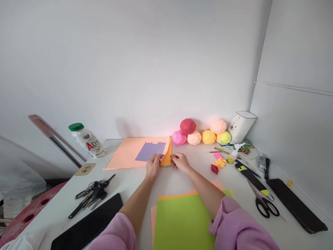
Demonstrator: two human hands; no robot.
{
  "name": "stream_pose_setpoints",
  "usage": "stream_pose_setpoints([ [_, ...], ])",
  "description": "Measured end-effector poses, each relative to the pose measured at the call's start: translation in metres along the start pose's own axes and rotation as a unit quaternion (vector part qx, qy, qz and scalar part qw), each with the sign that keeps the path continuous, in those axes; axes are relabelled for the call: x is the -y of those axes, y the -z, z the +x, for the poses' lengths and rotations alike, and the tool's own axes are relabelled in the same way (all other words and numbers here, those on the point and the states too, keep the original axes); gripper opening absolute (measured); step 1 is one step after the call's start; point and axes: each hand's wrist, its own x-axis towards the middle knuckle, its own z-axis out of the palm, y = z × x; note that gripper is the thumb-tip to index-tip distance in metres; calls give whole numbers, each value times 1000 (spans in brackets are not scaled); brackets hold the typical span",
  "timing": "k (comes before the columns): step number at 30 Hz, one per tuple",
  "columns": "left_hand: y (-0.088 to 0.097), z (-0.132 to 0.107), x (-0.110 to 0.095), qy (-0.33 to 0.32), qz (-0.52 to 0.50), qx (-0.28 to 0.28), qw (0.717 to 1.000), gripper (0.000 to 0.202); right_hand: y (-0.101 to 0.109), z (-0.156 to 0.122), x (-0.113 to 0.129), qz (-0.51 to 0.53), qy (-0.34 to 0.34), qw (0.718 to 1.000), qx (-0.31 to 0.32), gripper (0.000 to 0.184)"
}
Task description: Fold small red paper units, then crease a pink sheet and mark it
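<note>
A peach paper sheet (127,152) lies flat on the white table (182,178) near the wall, with a purple paper piece (149,151) on it. At its right edge an orange sheet (168,156) stands folded up. My left hand (153,165) pinches the lower corner of that orange sheet, fingers closed on it. My right hand (180,161) pinches the same sheet from the right side. Both arms wear pink sleeves.
A stack of green, orange and peach sheets (182,222) lies close to me. Paper balls (200,133), a white box (240,126), glue (232,154), folded bits (218,165), a cutter (253,178), scissors (264,203) and a dark case (295,205) fill the right. Keys (91,194), a dark tablet (88,225) and a bottle (87,139) sit left.
</note>
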Motion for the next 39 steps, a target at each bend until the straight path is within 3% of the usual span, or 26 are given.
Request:
stream_pose_setpoints([
  [3,-1,-1,0,-12,23,8,1000,47,2,2,-1,28,5,999,16,24],
  [9,-6,-2,-4,-30,101,23,994,25,4,-1,10,65,-14,997,46,37],
  [14,-8,-2,-4,-71,123,51,989,41,6,-6,16,98,-14,993,69,43],
  [18,-9,1,6,-36,116,-1,993,26,6,0,11,83,-34,995,46,43],
  [23,-7,2,12,-2,84,-61,995,16,6,7,4,51,-65,996,19,27],
  [31,-8,-3,10,-50,104,-92,989,4,6,7,8,17,-86,995,37,22],
  [39,-8,-2,14,-106,112,-27,988,32,4,2,9,30,-43,998,31,24],
])
